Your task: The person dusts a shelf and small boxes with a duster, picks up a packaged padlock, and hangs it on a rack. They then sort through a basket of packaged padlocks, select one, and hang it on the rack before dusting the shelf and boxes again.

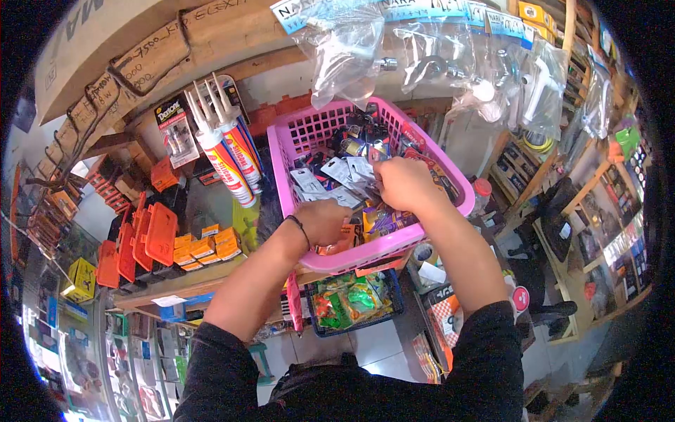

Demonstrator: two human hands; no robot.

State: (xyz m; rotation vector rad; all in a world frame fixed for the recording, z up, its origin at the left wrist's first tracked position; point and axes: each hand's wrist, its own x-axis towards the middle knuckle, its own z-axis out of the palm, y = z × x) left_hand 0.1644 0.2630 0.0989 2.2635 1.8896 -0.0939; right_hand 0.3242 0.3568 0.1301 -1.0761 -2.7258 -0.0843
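Note:
A pink plastic basket (pixel 373 257) full of small packaged goods stands in front of me. Both hands reach down into it. My left hand (pixel 321 221), with a dark band at the wrist, is at the near left side, its curled fingertips hidden among the packets. My right hand (pixel 406 184) is over the middle right of the basket, fingers closed beside several white-backed packets (pixel 337 171); what it grips is hidden. Purple and yellow packets (pixel 388 219) lie between and below the hands. Dark small items (pixel 362 133) fill the back of the basket.
Sealant tubes (pixel 228 158) stand to the left, near orange bins (pixel 151 235) and small yellow boxes (pixel 204 247). Bagged taps (pixel 344 56) hang above the basket. A dark crate (pixel 395 309) of colourful packets sits below. Shelves (pixel 520 165) line the right.

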